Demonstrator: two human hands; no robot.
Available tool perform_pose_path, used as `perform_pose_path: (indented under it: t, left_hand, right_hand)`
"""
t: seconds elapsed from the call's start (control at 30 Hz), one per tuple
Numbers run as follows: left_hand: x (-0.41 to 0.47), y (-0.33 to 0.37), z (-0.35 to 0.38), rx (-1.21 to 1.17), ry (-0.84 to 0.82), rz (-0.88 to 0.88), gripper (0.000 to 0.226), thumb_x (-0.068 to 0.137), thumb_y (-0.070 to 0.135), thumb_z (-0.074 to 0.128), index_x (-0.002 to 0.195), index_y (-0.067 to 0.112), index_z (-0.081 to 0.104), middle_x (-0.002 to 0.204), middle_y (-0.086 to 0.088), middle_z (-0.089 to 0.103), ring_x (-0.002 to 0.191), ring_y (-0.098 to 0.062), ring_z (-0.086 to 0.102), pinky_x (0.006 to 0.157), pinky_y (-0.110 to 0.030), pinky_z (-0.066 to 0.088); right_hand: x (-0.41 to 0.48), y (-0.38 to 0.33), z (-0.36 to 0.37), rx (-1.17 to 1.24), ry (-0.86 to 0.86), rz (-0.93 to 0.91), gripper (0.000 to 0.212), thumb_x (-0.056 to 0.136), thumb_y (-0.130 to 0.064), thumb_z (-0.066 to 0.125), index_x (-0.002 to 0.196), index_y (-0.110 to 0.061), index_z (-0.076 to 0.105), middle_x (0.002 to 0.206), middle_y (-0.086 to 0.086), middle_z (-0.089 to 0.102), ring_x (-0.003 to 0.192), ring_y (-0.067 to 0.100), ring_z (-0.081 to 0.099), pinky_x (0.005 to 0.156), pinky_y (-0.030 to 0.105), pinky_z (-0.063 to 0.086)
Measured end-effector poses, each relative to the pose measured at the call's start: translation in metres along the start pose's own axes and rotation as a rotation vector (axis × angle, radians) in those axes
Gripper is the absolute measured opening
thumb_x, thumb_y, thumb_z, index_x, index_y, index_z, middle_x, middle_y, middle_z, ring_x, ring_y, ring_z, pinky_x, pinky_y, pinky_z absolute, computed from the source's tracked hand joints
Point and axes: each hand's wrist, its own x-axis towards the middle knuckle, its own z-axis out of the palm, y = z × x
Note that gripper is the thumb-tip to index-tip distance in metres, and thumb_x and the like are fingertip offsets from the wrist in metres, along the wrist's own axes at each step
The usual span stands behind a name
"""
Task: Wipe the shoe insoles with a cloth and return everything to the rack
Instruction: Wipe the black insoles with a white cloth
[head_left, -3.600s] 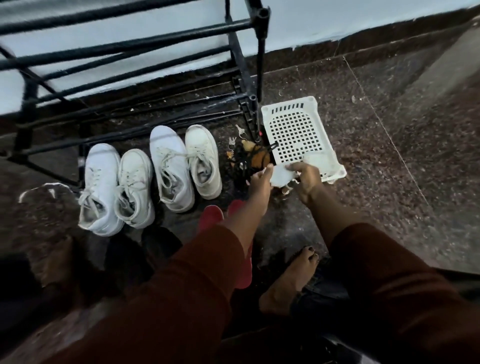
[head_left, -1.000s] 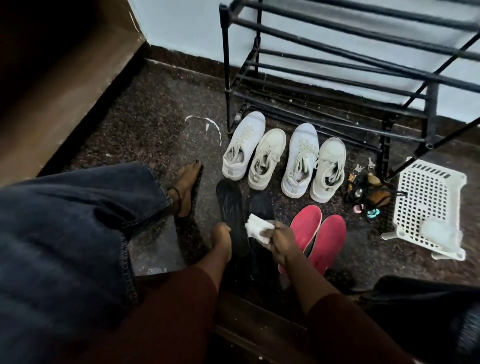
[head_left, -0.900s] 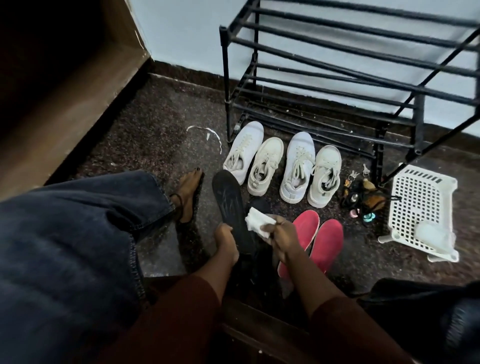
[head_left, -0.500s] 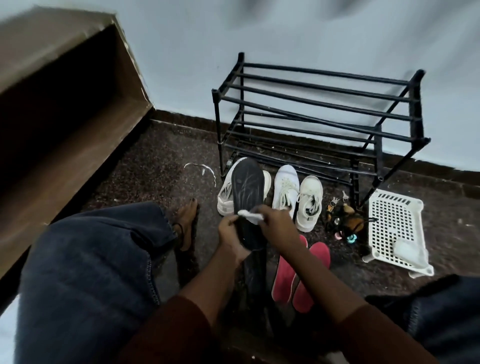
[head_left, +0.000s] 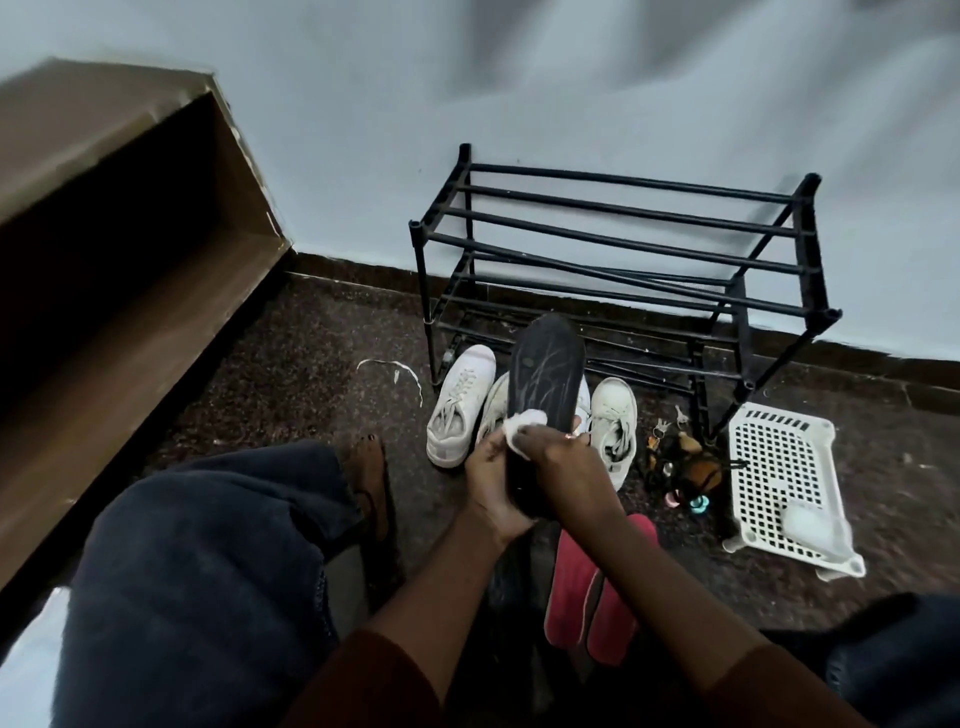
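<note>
Insole (head_left: 545, 374) | upright in left grip (head_left: 491, 488) | cloth (head_left: 522, 423) in right grip (head_left: 563, 462), touching insole

This looks like a corner of a home, probably by an entrance or in a hallway. A black metal shoe rack (head_left: 421, 280) stands against a plain pale painted wall (head_left: 571, 78) with a dark skirting (head_left: 353, 270) along its foot. White sneakers (head_left: 460, 405) are lined up on the speckled stone floor (head_left: 311, 353) in front of it. A bunch of keys (head_left: 660, 431) and a white plastic basket (head_left: 779, 467) lie beside the rack. A brown wooden ledge (head_left: 130, 322) runs along the left.
</note>
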Motion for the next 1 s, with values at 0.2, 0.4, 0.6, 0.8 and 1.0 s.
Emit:
perform_pose_path:
  t: [0.2,0.4,0.6,0.8,1.0]
  left_hand:
    - [0.048,0.029,0.029,0.001,-0.08,0.054,0.087,0.085,0.068,0.039,0.143,0.003,0.037,0.147,-0.021,0.037,0.131,-0.036,0.043,0.107,-0.046,0.038]
    - [0.06,0.032,0.06,-0.004,-0.099,-0.051,0.088,0.086,0.072,0.031,0.118,-0.004,0.063,0.119,-0.024,0.06,0.115,-0.038,0.053,0.091,-0.047,0.05]
    - [0.04,0.036,0.085,0.212,-0.1,-0.11,0.086,0.085,0.074,0.025,0.13,0.007,0.053,0.119,-0.02,0.062,0.104,-0.032,0.064,0.093,-0.041,0.047]
    - [0.03,0.045,0.084,0.057,-0.139,-0.072,0.098,0.082,0.077,0.029,0.127,-0.007,0.054,0.129,-0.024,0.054,0.111,-0.037,0.059,0.089,-0.046,0.052]
    - [0.013,0.046,0.078,0.057,-0.151,-0.063,0.082,0.091,0.066,0.031,0.121,-0.004,0.06,0.131,-0.022,0.051,0.109,-0.035,0.058,0.088,-0.044,0.052]
  right_hand:
    - [0.022,0.012,-0.017,0.159,0.121,-0.03,0.015,0.071,-0.006,0.053,0.069,-0.015,0.065,0.07,-0.002,0.064,0.069,0.013,0.062,0.065,0.035,0.048]
    - [0.023,0.033,-0.051,0.118,0.139,-0.152,0.021,0.069,-0.008,0.05,0.075,-0.013,0.069,0.082,-0.001,0.069,0.078,0.015,0.067,0.06,0.023,0.049]
    - [0.065,0.037,-0.077,0.011,0.291,0.059,0.025,0.072,-0.021,0.045,0.069,-0.016,0.069,0.074,0.002,0.07,0.067,0.023,0.067,0.046,0.03,0.049]
    - [0.023,-0.009,-0.078,0.178,0.276,-0.08,0.021,0.074,-0.013,0.047,0.069,-0.012,0.067,0.072,0.002,0.068,0.069,0.016,0.065,0.055,0.03,0.048]
    - [-0.006,-0.021,-0.091,0.291,0.382,-0.067,0.029,0.069,-0.005,0.045,0.075,-0.014,0.073,0.078,-0.002,0.072,0.068,0.008,0.065,0.059,0.024,0.052]
